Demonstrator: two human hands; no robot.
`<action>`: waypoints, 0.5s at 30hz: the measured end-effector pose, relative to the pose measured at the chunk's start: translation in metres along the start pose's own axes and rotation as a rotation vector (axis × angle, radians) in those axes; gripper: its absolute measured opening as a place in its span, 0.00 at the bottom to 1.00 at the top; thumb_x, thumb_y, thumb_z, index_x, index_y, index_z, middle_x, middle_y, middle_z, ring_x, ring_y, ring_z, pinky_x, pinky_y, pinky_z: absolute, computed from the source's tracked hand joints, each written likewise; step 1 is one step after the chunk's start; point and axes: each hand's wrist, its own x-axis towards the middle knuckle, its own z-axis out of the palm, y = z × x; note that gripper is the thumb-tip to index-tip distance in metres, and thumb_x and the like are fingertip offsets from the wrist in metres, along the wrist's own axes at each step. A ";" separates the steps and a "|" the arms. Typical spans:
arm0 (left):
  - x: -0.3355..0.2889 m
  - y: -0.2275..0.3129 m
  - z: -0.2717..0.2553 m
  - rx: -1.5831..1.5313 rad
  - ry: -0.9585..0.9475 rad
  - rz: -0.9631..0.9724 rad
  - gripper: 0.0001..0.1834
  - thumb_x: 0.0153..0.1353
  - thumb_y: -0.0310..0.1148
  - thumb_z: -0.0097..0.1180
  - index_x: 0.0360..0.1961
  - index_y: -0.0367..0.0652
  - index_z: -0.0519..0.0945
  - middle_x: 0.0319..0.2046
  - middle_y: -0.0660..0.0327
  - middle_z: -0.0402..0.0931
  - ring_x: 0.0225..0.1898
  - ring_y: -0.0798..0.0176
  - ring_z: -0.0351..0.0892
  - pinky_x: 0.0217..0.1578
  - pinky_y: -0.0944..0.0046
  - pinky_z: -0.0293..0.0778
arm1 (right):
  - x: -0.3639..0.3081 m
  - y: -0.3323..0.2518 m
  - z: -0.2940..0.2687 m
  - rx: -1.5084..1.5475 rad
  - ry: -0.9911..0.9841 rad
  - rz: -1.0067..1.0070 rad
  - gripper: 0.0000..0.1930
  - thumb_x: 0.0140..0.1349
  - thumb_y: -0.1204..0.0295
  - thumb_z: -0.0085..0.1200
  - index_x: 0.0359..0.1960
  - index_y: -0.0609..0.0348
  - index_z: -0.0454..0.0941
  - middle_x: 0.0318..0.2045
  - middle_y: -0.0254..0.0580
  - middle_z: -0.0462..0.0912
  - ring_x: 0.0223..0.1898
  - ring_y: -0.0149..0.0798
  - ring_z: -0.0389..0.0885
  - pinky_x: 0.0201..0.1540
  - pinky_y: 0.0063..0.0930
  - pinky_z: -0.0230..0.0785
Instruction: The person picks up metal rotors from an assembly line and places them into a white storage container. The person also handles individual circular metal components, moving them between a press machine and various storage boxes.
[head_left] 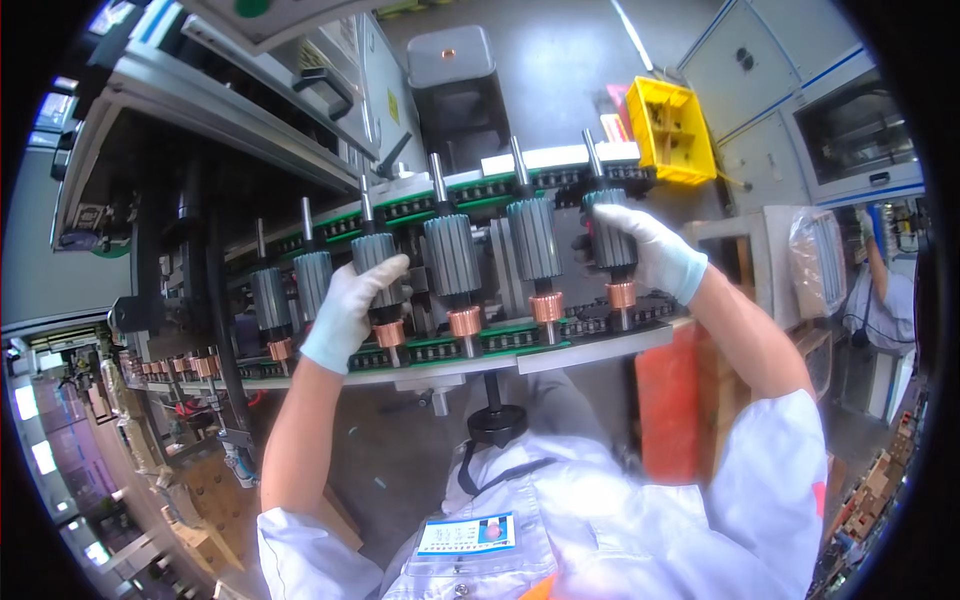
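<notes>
Several motor armatures, each with a steel shaft, a grey slotted core and a copper commutator, lie side by side across a chain conveyor (520,337). My left hand (345,312), in a thin pale glove, is closed around one armature (374,250), its thumb across the core and the other fingers mostly hidden. At the right end of the row my gloved right hand (655,252) grips the last armature (606,238) by its core. Between my hands sit two more, a left one (452,255) and a right one (535,240), untouched.
Beyond the conveyor's right end stands a yellow bin (672,130), with a grey stool (452,55) farther back. A machine frame (200,90) overhangs the line at left. Near my right arm is an orange-red panel (668,410). Another person's arm (877,255) shows at far right.
</notes>
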 end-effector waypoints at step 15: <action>0.003 0.024 0.061 -0.281 -0.419 0.075 0.21 0.58 0.31 0.66 0.52 0.35 0.80 0.39 0.62 0.83 0.37 0.71 0.82 0.40 0.70 0.79 | -0.011 -0.014 0.073 0.086 -0.253 -0.143 0.14 0.66 0.61 0.61 0.48 0.54 0.81 0.38 0.27 0.84 0.38 0.23 0.81 0.43 0.24 0.76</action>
